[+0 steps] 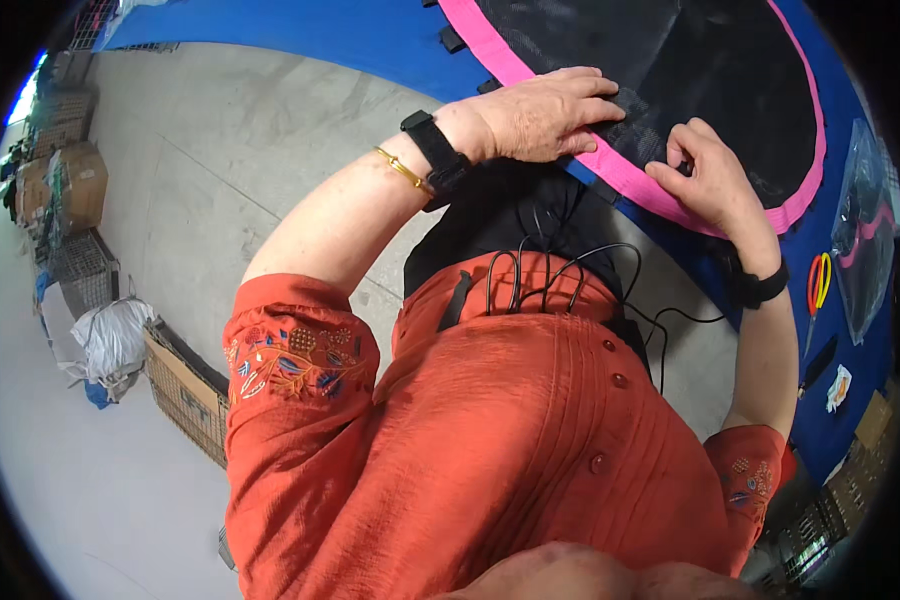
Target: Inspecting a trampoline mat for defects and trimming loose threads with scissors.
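A large black mesh piece (pixel 710 90) with a wide pink border (pixel 635 185) lies on the blue-covered table, its edge curving round in front of me. Several black tabs stick out along its left side. My left hand (pixel 550 115) rests across the pink border, fingers stretched out flat over the mesh. To its right, my right hand (pixel 710 180) is curled above the border near the front edge, its fingers bent in toward the thumb. A small dark spot shows between them, too little to name.
Yellow-and-red-handled scissors (pixel 818 285) lie on the blue table cover (pixel 830 420) at right, beside a clear plastic bag (pixel 863 240) with pink and black contents. Black cables (pixel 570 265) hang at my waist. Cartons (pixel 75 185) and a wire basket (pixel 185 395) stand on the floor at left.
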The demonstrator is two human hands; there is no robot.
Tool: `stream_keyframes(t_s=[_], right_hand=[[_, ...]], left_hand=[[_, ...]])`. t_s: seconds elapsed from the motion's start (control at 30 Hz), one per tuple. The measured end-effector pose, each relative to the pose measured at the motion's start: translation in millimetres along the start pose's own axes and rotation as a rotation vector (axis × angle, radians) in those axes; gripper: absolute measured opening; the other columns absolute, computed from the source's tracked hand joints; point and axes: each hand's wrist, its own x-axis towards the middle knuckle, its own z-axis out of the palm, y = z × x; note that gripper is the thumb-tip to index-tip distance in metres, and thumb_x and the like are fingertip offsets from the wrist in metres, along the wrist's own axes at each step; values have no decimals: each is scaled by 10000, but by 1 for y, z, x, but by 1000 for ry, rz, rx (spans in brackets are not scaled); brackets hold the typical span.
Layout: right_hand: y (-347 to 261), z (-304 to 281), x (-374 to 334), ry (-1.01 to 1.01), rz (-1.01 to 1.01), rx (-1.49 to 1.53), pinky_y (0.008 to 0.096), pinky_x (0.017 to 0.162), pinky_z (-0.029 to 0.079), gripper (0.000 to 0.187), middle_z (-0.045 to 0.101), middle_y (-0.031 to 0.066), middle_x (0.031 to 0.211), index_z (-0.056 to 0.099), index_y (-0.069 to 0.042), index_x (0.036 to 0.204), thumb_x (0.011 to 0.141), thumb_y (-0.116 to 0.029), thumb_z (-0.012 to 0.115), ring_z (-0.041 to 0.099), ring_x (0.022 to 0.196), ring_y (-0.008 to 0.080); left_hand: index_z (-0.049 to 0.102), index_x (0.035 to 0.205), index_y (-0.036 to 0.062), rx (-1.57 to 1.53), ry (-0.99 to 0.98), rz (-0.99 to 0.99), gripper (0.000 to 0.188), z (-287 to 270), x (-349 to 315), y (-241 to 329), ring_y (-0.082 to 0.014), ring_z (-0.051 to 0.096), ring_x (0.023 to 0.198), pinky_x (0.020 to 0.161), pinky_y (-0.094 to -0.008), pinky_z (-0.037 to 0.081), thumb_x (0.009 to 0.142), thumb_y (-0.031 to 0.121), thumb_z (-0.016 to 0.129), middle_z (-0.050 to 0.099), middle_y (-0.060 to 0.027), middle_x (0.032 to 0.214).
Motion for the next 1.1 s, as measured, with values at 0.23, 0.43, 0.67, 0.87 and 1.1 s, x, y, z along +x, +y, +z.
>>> stream_keyframes(t_s=[0.23,0.43,0.67,0.87,1.1], right_hand=[[10,9,-4,103,-145,51,454,757,515,348,588,132,893,603,-64,830,822,-293,866,618,865,361],[12,22,-13,195,-189,36,468,764,518,342,581,143,906,596,-62,842,825,-254,878,627,867,380],[6,18,-40,180,-219,194,467,804,523,248,593,143,971,622,-54,985,880,-163,819,639,913,380],[38,5,-76,350,-218,100,474,962,526,289,683,165,1193,669,-32,1108,886,-149,811,662,1114,388],[70,21,-133,319,-6,-114,570,1279,300,689,476,180,1643,547,-117,1566,969,-378,768,403,1544,432]], left_hand=[[633,1443,78,-37,39,-26,478,-5,0,8,-415,481,1474,1232,-496,414,1005,243,733,546,-205,1559],[672,1357,91,90,47,-55,461,-12,13,22,-384,554,1355,1143,-501,448,955,301,758,616,-157,1428],[649,1393,90,190,38,-80,499,-8,16,23,-362,544,1364,1128,-503,431,979,363,710,609,-119,1489],[505,1568,90,336,21,-41,615,5,19,20,-380,429,1529,1262,-607,306,1017,350,593,497,-130,1637],[450,1620,92,269,-70,-114,661,3,21,20,-368,350,1597,1305,-658,199,1012,327,559,438,-140,1685]])
